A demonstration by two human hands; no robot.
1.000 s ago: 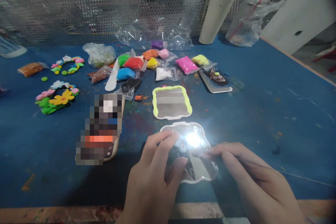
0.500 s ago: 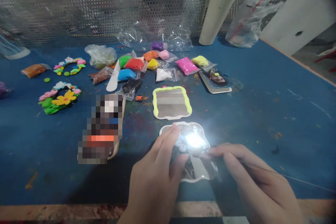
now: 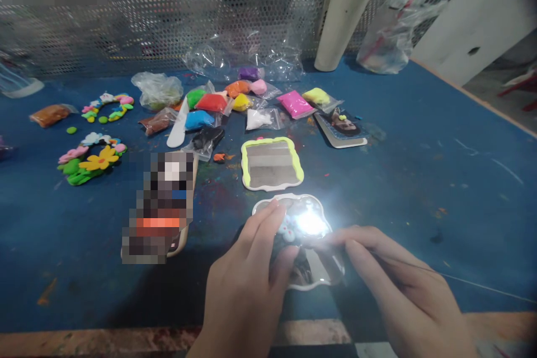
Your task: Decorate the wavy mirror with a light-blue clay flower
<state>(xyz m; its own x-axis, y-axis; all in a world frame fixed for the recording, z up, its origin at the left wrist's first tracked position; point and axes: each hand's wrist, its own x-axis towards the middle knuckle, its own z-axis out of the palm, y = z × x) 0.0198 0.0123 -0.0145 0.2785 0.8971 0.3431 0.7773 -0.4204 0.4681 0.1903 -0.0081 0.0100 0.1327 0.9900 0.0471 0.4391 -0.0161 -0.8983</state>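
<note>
A mirror with a white wavy rim lies flat on the table in front of me, a bright light glaring off its glass. On the glass sits a small white clay piece with reddish dots. My left hand reaches over the mirror's left side, with index finger and thumb closed around the clay piece. My right hand is at the mirror's right edge, its index finger stretched onto the glass and thumb close beside it. Whatever it pinches is hidden by glare. Just beyond lies a second mirror edged with yellow-green clay.
Bagged coloured clays, including a pink packet, lie behind the mirrors. A phone is on the left, near flower-decorated clay rings. A white spatula, a small booklet-like item and a tall cup stand or lie farther back.
The view has shifted slightly, so everything sits a little farther left. Both hands stay at the mirror, with the right index finger slightly farther in over the glass.
</note>
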